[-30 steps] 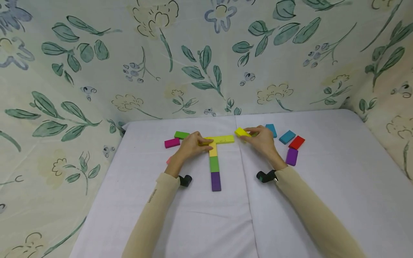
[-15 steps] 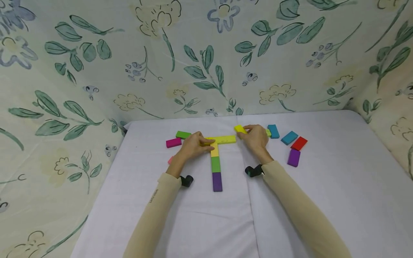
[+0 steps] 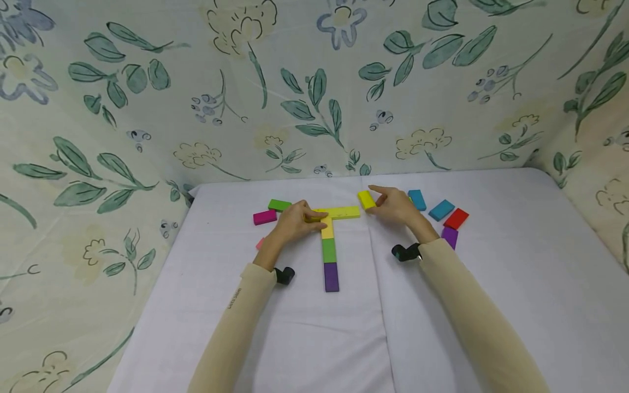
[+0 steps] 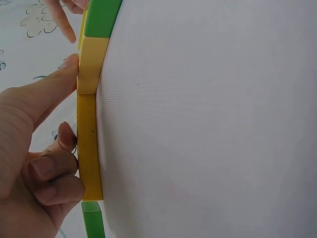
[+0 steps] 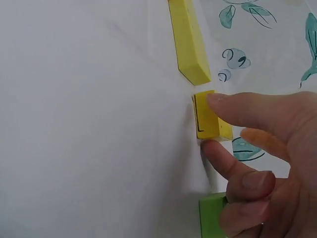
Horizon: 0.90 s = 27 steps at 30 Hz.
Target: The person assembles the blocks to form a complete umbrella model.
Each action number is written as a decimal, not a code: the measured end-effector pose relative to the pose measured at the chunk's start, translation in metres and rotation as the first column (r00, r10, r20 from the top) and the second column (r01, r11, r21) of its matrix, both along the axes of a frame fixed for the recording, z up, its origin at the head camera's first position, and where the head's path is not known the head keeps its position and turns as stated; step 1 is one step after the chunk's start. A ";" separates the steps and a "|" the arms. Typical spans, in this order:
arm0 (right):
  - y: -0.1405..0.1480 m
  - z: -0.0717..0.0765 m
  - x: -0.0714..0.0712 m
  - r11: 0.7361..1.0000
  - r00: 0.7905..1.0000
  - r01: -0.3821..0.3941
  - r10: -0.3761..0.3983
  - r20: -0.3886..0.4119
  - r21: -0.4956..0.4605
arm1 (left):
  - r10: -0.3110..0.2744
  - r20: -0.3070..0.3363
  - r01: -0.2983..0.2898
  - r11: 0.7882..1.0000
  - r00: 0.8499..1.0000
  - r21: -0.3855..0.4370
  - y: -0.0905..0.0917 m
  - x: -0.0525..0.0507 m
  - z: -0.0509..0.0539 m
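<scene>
In the head view a purple block (image 3: 331,277), a green block (image 3: 329,251) and a light orange block (image 3: 326,228) form a column below a row of yellow blocks (image 3: 344,212). My left hand (image 3: 296,221) is at the row's left part. In the left wrist view its thumb touches the light orange block and its curled fingers lie against a darker yellow block (image 4: 88,148). My right hand (image 3: 395,206) holds a separate yellow block (image 3: 366,200) between thumb and a finger, just right of the row. In the right wrist view a small gap parts it from the row's end.
Green (image 3: 279,205), magenta (image 3: 265,217) and partly hidden pink (image 3: 260,243) blocks lie left of my left hand. Blue (image 3: 441,210), red (image 3: 456,219) and purple (image 3: 449,237) blocks lie right of my right hand. A floral cloth (image 3: 314,120) hangs behind the white-covered table (image 3: 196,305).
The right block has turned to a steeper slant, and my right wrist has swung outward to the right. My left hand stays put on the row.
</scene>
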State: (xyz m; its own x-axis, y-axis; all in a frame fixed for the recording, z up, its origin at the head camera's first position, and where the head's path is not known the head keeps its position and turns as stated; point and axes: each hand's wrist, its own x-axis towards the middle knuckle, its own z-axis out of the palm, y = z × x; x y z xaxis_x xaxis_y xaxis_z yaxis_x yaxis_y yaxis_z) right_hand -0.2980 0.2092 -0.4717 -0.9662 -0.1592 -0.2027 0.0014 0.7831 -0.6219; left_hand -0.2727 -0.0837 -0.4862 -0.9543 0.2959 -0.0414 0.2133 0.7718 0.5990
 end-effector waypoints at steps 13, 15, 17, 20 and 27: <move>0.014 0.011 -0.021 0.981 0.978 -0.194 0.191 0.078 0.025 | 0.004 0.002 -0.004 1.000 1.000 -0.008 0.000 -0.001 0.000; 0.014 0.012 -0.023 0.977 0.975 -0.212 0.208 0.083 0.036 | 0.003 0.000 -0.003 1.000 1.000 -0.007 0.000 -0.001 0.000; 0.014 0.013 -0.024 0.975 0.973 -0.219 0.214 0.088 0.045 | 0.001 -0.004 -0.001 1.000 1.000 -0.008 0.000 -0.001 0.001; 0.014 0.013 -0.025 0.974 0.973 -0.220 0.215 0.089 0.050 | -0.001 -0.009 0.001 1.000 1.000 -0.004 0.000 0.000 0.000; 0.009 0.004 -0.019 0.992 0.992 -0.128 0.128 0.021 0.016 | -0.001 0.001 0.001 1.000 1.000 0.000 0.000 0.001 0.000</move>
State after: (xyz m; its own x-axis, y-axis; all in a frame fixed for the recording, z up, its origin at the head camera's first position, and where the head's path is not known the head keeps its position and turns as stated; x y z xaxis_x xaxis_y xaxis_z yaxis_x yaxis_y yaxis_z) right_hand -0.3167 0.2180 -0.4674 -0.9337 -0.2778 -0.2258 -0.0873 0.7884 -0.6089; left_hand -0.2719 -0.0837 -0.4859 -0.9539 0.2971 -0.0425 0.2135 0.7715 0.5993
